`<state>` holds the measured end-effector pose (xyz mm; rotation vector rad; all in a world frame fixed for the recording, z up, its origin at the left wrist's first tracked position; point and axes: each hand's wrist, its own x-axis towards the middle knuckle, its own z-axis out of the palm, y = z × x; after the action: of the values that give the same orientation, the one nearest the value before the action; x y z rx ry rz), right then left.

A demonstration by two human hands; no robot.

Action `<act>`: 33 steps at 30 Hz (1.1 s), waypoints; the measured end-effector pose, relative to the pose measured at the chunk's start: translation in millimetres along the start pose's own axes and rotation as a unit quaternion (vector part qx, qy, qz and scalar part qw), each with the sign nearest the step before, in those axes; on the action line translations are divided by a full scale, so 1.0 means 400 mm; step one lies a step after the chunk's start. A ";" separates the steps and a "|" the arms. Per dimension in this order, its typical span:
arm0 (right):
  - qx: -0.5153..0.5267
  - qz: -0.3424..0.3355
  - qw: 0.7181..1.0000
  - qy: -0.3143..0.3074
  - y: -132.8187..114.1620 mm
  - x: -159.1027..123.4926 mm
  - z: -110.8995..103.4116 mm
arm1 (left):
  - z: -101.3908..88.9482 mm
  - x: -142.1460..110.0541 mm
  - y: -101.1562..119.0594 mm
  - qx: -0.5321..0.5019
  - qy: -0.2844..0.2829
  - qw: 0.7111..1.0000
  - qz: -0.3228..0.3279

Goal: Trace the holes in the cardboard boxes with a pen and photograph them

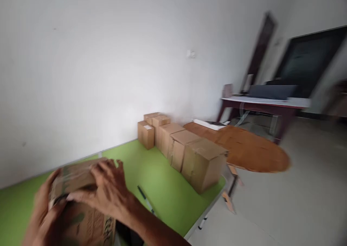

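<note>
A printed cardboard box point(88, 224) is at the lower left over the green tabletop, slightly blurred. My left hand point(45, 213) grips its left side, with the thumb near a dark gap at the front edge. My right hand point(108, 184) lies across the top, fingers bent over the flap and thumb pointing to that same gap. The box's underside and what is inside do not show. To the right of my right forearm, a dark pen-like stick point(146, 199) with a pale end lies on the table. A black object point(130, 235) shows partly beneath that forearm.
Several closed cardboard boxes point(204, 162) stand in a row along the right part of the green table point(168, 199), reaching back to the wall. Beyond them are a brown oval tabletop point(252, 150) and a desk point(262, 105). A black-and-white marker-like item point(202, 223) appears by the table's right edge.
</note>
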<state>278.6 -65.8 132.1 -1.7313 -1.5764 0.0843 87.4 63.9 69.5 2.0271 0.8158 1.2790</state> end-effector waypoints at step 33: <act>0.035 0.045 0.996 0.069 0.015 -0.022 -0.018 | 0.021 -0.028 0.205 -0.015 -0.118 0.989 -0.084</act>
<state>285.3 -76.4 130.0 -1.7159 -1.3813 0.0622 106.2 2.3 122.3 1.9915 0.8295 0.9318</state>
